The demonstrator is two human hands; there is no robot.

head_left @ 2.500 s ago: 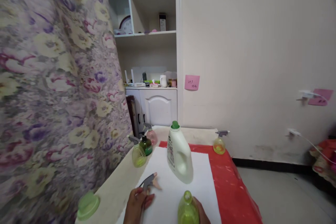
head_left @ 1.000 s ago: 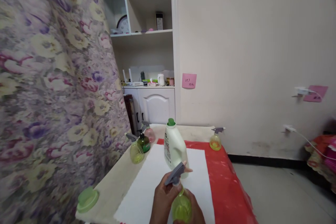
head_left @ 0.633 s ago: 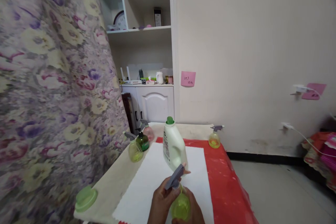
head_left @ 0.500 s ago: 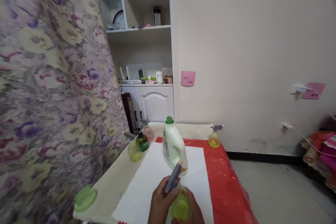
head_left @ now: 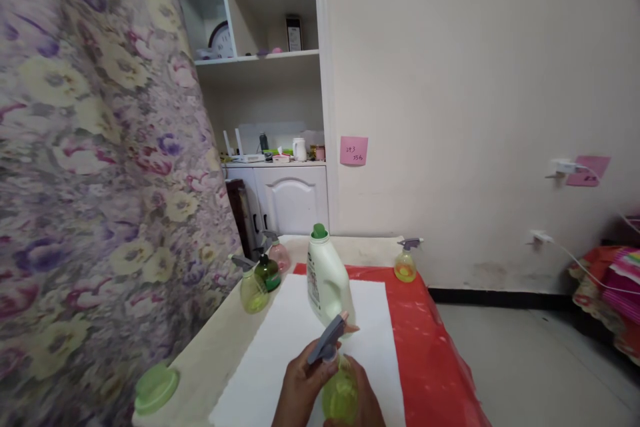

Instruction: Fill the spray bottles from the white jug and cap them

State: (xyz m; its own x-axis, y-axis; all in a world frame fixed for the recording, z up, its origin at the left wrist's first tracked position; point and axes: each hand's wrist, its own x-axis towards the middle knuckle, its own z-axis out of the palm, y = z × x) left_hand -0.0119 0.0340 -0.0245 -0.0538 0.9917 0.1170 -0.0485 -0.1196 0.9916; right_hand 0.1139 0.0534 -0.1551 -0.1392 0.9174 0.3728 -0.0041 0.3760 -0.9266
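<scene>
Two bare hands at work on a trigger spray bottle over a white sheet. Nearest the viewer, the right hand wraps the yellow-green bottle body from the right side, while the left hand grasps the grey trigger head at the mouth of that body. Fingers cover the joint, so whether the threads are engaged cannot be told. The step in hand is judged to be seating or tightening the head; the next move would call for a steady body, an upright collar and a twist. The body stands above the near part of the white sheet; whether it rests there is hidden. At left lies a light green plastic lid. Beyond the hands stands a pale green handled detergent jug, upright. Farther off, at left, are a second yellow-green spray bottle, a dark green pump bottle and a pink spray bottle; at right, a yellow spray bottle. Behind the table rises a white cabinet.
</scene>
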